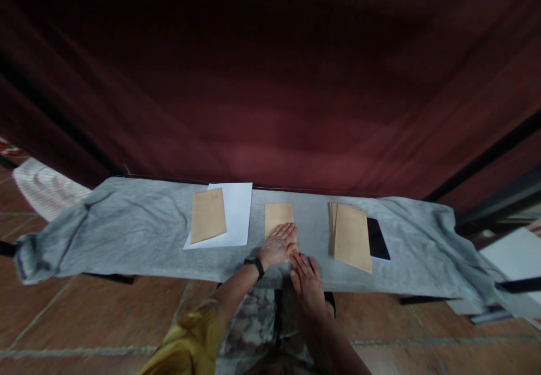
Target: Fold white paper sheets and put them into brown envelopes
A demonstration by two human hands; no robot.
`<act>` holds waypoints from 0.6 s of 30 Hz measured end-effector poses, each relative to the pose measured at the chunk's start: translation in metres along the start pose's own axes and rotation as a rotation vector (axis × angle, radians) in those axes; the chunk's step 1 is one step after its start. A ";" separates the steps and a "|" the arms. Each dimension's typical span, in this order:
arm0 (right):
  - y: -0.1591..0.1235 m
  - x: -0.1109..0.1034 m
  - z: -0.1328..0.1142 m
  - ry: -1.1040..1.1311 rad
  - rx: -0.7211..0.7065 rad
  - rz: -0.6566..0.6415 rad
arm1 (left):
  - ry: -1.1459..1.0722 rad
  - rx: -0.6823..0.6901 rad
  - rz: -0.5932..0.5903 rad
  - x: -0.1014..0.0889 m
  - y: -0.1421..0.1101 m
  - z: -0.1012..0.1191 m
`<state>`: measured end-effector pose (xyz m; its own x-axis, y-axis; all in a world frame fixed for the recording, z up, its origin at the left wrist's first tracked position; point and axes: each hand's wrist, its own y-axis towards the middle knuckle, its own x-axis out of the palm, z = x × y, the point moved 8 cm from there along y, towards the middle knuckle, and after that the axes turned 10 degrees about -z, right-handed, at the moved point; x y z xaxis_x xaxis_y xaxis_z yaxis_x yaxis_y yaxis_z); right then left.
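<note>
A brown paper envelope (279, 212) lies upright in front of me on the grey cloth. My left hand (278, 243), with a dark band at the wrist, rests flat across its lower half, fingers stretched out. Just to the right, my right hand (306, 279) has its fingers extended and touches the envelope's lower right edge. Parts of the envelope are hidden under both hands. On the left, another brown envelope (208, 215) lies on white paper (238, 214). A fanned stack of brown envelopes (351, 234) sits to the right.
A dark-screened tablet or phone (378, 239) lies partly under the stack's right side. Grey cloth (143, 223) covers the long narrow bench, wrinkled at both ends. A dark red fabric wall (270, 110) rises behind it. Tiled floor (105, 313) shows below.
</note>
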<state>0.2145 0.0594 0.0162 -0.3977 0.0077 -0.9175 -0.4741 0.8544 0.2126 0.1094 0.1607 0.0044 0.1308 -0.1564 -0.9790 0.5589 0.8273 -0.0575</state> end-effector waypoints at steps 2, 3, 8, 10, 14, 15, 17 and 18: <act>-0.001 0.002 0.003 0.030 0.007 0.001 | -0.009 0.010 -0.011 0.001 -0.009 0.006; -0.002 0.003 0.004 0.051 0.007 0.009 | -0.014 0.011 -0.010 0.001 -0.014 0.008; -0.004 -0.001 0.005 0.165 0.018 0.066 | -0.018 0.036 0.010 -0.002 -0.041 0.024; -0.003 -0.003 0.006 0.197 0.037 0.084 | 0.000 0.046 0.016 -0.002 -0.053 0.030; -0.001 -0.002 0.010 0.211 0.070 0.073 | 0.060 0.077 0.068 -0.004 -0.082 0.044; 0.000 -0.001 0.011 0.200 0.072 0.058 | 0.072 0.083 0.083 -0.003 -0.089 0.046; 0.005 0.003 0.010 0.158 0.054 0.019 | 0.089 0.082 0.109 -0.002 -0.099 0.050; 0.009 0.005 0.008 0.129 0.034 -0.005 | 0.093 0.077 0.120 -0.001 -0.103 0.051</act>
<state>0.2141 0.0714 0.0106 -0.4945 -0.0619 -0.8670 -0.4500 0.8716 0.1945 0.0933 0.0478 0.0210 0.1261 -0.0048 -0.9920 0.6055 0.7925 0.0731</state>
